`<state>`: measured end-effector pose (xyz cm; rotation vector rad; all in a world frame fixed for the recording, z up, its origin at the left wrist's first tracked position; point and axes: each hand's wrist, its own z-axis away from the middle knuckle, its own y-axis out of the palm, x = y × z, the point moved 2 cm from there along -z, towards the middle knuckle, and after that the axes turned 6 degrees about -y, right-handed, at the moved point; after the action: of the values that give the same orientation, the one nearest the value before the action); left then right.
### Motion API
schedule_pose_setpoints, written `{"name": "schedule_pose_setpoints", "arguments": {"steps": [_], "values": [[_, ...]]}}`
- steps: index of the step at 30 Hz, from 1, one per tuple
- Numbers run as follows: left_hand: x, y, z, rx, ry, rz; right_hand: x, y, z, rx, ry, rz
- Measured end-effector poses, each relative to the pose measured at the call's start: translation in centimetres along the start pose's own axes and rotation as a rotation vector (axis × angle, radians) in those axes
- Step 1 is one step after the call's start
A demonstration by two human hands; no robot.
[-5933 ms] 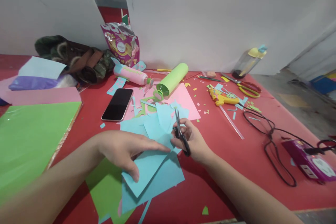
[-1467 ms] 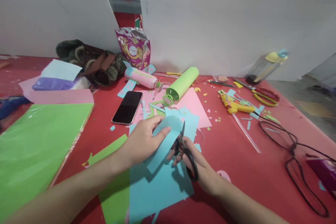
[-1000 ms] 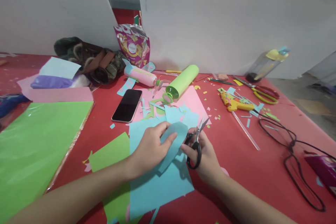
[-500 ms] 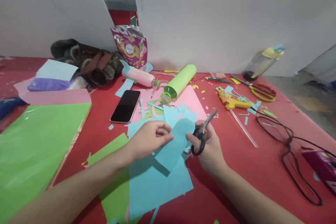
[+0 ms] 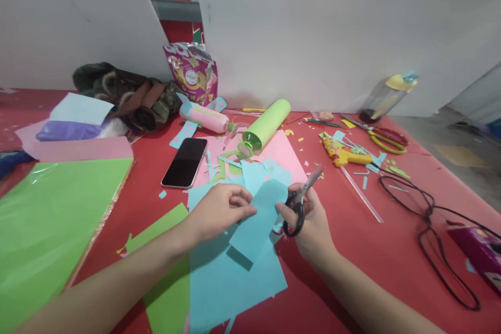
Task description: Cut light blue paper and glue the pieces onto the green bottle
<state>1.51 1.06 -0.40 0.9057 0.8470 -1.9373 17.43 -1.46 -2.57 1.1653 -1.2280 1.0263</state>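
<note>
Between my hands a blue paper piece [image 5: 260,224], rounded at its far end, is held above a larger blue sheet [image 5: 230,292]. My left hand [image 5: 227,209] pinches its left edge between thumb and fingers. In my right hand [image 5: 311,219] are black-handled scissors [image 5: 299,211], blades pointing up and away to the right; the right thumb also presses on the paper's right edge. Just beyond lie blue offcuts [image 5: 254,172] on a pink sheet [image 5: 291,154], and a green paper-wrapped bottle [image 5: 268,122] on its side.
A phone [image 5: 185,163] and a pink-wrapped bottle [image 5: 205,117] lie left of centre. On the right are a yellow glue gun [image 5: 344,156] with a looping black cord [image 5: 426,250], and large scissors [image 5: 385,141]. Green sheets [image 5: 58,219] cover the left; a snack bag [image 5: 192,73] stands behind.
The view has tilted up slightly, so everything sits a little lower. Both hands keep their hold on the blue paper piece and the scissors, with hardly any movement.
</note>
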Motion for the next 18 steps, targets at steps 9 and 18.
{"name": "schedule_pose_setpoints", "arguments": {"steps": [9, 18], "values": [[-0.35, 0.14, 0.21, 0.003, -0.044, 0.058, 0.12, 0.02, -0.10, -0.006, 0.000, -0.018], [-0.14, 0.04, 0.14, -0.009, -0.027, 0.019, -0.05, 0.07, -0.10, -0.004, 0.003, -0.011]]}}
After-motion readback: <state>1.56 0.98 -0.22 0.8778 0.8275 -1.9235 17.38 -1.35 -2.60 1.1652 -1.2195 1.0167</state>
